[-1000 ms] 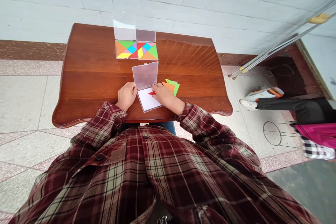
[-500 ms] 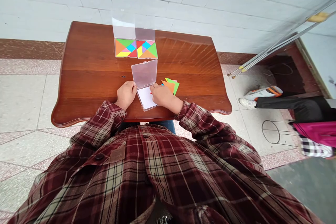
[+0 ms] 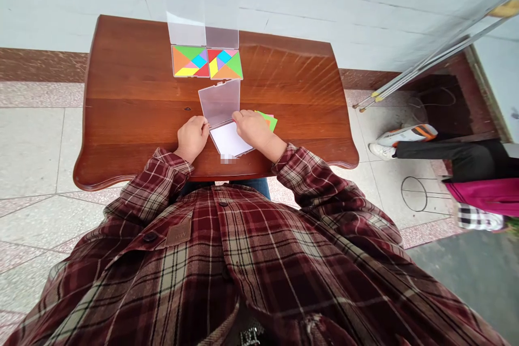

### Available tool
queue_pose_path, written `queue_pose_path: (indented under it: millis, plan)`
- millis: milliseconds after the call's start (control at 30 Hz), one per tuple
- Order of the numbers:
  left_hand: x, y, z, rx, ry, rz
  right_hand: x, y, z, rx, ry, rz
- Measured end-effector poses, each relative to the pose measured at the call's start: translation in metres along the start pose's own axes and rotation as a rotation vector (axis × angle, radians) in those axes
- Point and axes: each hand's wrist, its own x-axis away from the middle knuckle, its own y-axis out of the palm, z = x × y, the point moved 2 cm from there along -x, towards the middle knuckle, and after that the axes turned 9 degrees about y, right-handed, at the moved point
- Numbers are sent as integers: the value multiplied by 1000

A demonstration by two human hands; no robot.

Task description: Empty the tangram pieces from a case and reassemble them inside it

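Note:
A clear plastic tangram case (image 3: 221,100) lies with its lid raised, a white sheet (image 3: 230,139) covering its base. My left hand (image 3: 193,137) is closed, thumb and fingers gripping the case's left edge by the hinge. Over the right side of the case, my right hand (image 3: 256,128) has its fingers pinched together near the hinge's right end; what they hold is hidden. Partly behind that hand are loose tangram pieces (image 3: 269,119), green, orange and pink ones showing, overlapping on the table.
Two filled tangram sets, a left one (image 3: 190,61) and a right one (image 3: 225,65), sit side by side with lids up on the wooden table (image 3: 133,97). A tiled wall stands behind. On the right are crutches (image 3: 399,82), a wire ring stand (image 3: 413,193) and a person's leg (image 3: 425,150).
My right hand has shifted up toward the hinge, and the red piece that showed at its fingers is out of sight. The whole view has shifted slightly; my left hand stays at the case.

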Motion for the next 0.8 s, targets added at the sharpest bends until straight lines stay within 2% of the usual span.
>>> queue_pose_path:
  millis: [133,267,333,467,667,800]
  plan:
    - [0,1,0,9,-9,-9,-2,1,8,-190,61,20]
    - [0,3,-2,16,-26,-9,9,14,-3,-520,6,-101]
    - [0,3,-2,14,-32,-13,18,21,-12,-600,-1,-141]
    - [0,4,-2,18,-31,-24,30,28,-21,-617,-16,-108]
    - [-1,4,-2,-4,-33,-18,36,30,-19,-585,-90,-69]
    - [-2,4,-3,-17,-27,-5,36,35,-22,-572,-167,-95]
